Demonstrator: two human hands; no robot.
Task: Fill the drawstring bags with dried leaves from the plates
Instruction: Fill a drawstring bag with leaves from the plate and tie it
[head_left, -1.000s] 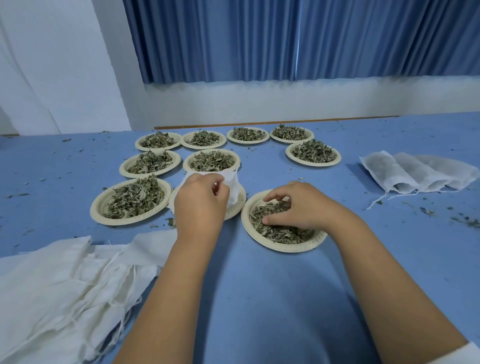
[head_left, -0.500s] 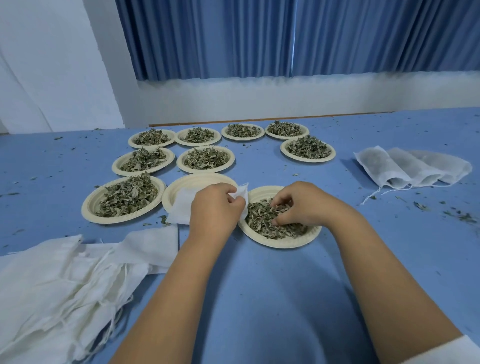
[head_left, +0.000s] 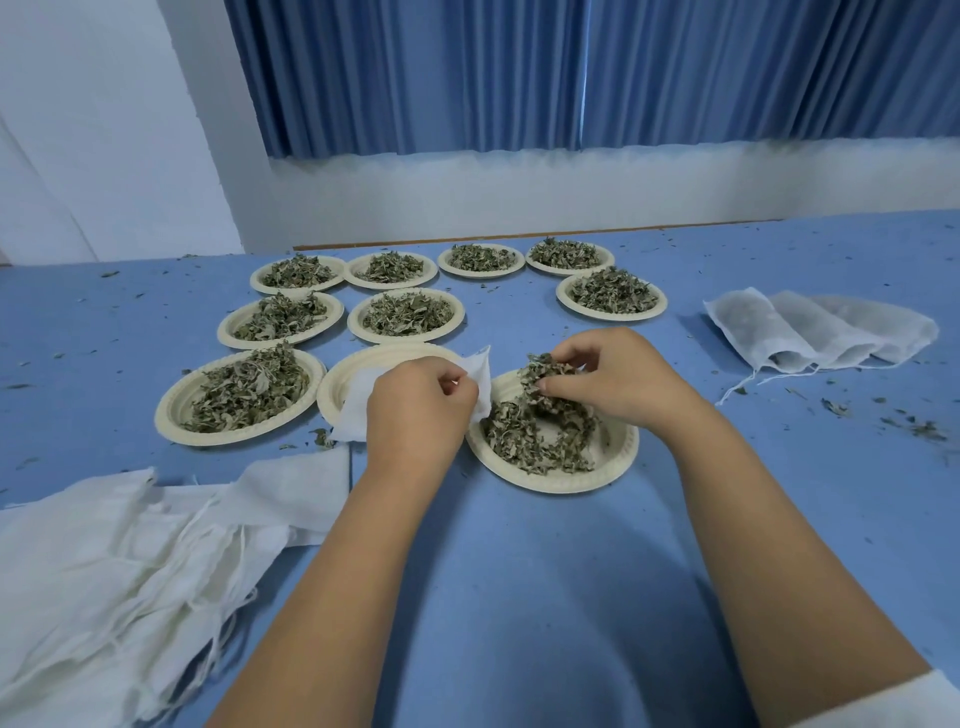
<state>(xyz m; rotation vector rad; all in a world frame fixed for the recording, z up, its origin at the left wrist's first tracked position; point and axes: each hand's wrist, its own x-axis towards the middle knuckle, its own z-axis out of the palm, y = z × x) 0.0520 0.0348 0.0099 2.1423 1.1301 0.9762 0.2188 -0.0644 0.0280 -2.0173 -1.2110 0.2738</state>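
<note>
My left hand (head_left: 415, 410) grips the mouth of a white drawstring bag (head_left: 480, 376), which lies over an otherwise bare cream plate (head_left: 337, 384). Just to its right, my right hand (head_left: 618, 379) is closed on a clump of dried leaves (head_left: 545, 376) lifted a little above the near plate (head_left: 613, 467), where more leaves lie. The clump sits close to the bag's mouth. Several other cream plates heaped with dried leaves, such as one at the left (head_left: 171, 415), spread out behind.
A pile of flat white drawstring bags (head_left: 104, 561) lies at the near left. Three filled bags (head_left: 810, 332) rest at the right. Leaf crumbs are scattered on the blue table (head_left: 519, 597). A white wall and blue curtain stand behind.
My left hand brought the bag right, next to the near plate. My right hand pinched a clump of leaves on that plate and raised it toward the bag.
</note>
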